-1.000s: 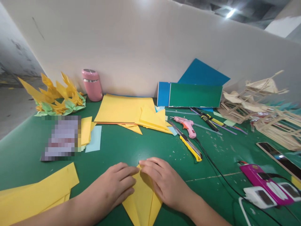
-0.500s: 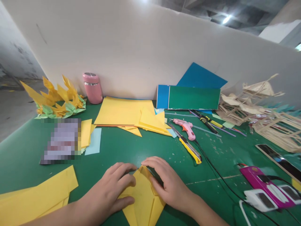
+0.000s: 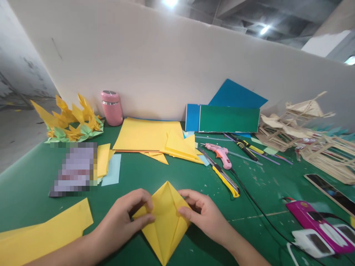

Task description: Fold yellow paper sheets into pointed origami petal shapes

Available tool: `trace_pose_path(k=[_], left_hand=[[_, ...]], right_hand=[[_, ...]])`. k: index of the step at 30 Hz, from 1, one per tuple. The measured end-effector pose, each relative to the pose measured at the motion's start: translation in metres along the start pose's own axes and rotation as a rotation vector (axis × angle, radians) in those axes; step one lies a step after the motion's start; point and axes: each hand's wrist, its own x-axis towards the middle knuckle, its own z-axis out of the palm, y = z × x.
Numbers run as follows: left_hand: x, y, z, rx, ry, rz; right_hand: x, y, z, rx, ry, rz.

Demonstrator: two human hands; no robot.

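**Both hands pinch a yellow kite fold on a cluttered green counter**

The counter [image 3: 155, 175] is covered in a dark green mat flecked with pale scraps and scored with a faint line on the right. A plain white partition [image 3: 155, 70] closes it off at the back. Above it are a bare grey ceiling and bright lamps [image 3: 169, 3].

The folded yellow paper [image 3: 165, 221] sits at the near edge, a kite shape with one tip pointing away and the other toward the person. The left hand [image 3: 124, 218] grips its left flap, fingers [image 3: 140, 196] curled over and thumb pressed underneath. The right hand [image 3: 205, 216] closes on the right flap in the same way.

- Near left: a long yellow strip [image 3: 47, 232].
- Back left: a yellow-and-green origami cluster [image 3: 72, 123] and a pink flask [image 3: 111, 108] against the partition.
- Middle: a stack of yellow sheets [image 3: 144, 135].
- Leaning on the partition: a blue card [image 3: 235, 98] and a green card [image 3: 229, 119].
- Right of the sheets: a pink glue gun [image 3: 220, 153] and a yellow utility knife [image 3: 226, 179], with a black cable [image 3: 257, 205] running toward the near right corner.
- Far right: wooden stick models [image 3: 305, 136].
- Near right: a magenta device [image 3: 307, 218].

A blurred patch [image 3: 74, 168] on the left cannot be read, and no other lettering is legible.
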Motion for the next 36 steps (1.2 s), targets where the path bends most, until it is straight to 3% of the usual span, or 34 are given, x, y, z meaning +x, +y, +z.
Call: trace_pose_path(k=[5,12,17,21,24,27,30,32,36], left_hand=[[0.006,-0.002,-0.003,-0.146,0.141,-0.124],[0.007,-0.005,-0.004,-0.071,0.131,-0.045],[0.006,-0.006,-0.002,-0.184,0.203,-0.123],[0.008,-0.002,-0.003,-0.194,0.256,-0.120],[0.008,0.001,-0.006,-0.087,0.314,-0.010],[0.004,0.004,-0.012,0.088,0.357,0.239],[-0.002,0.005,-0.018,0.222,0.291,0.437],[-0.006,0.004,-0.019,0.285,0.193,0.484],[-0.003,-0.001,-0.014,0.435,-0.042,0.423]], right_hand=[[0.002,-0.002,0.002,-0.037,0.019,0.034],[0.004,0.001,0.005,-0.107,0.148,0.074],[0.002,0.002,0.006,-0.098,0.236,0.058],[0.002,0.005,0.007,-0.047,0.219,0.018],[0.001,0.006,0.006,-0.089,0.248,-0.144],[-0.002,0.006,0.003,-0.275,0.303,-0.476],[-0.006,0.004,0.000,-0.508,0.337,-0.774],[-0.008,0.002,-0.003,-0.634,0.350,-0.852],[-0.006,0.004,-0.006,-0.812,0.300,-0.840]])
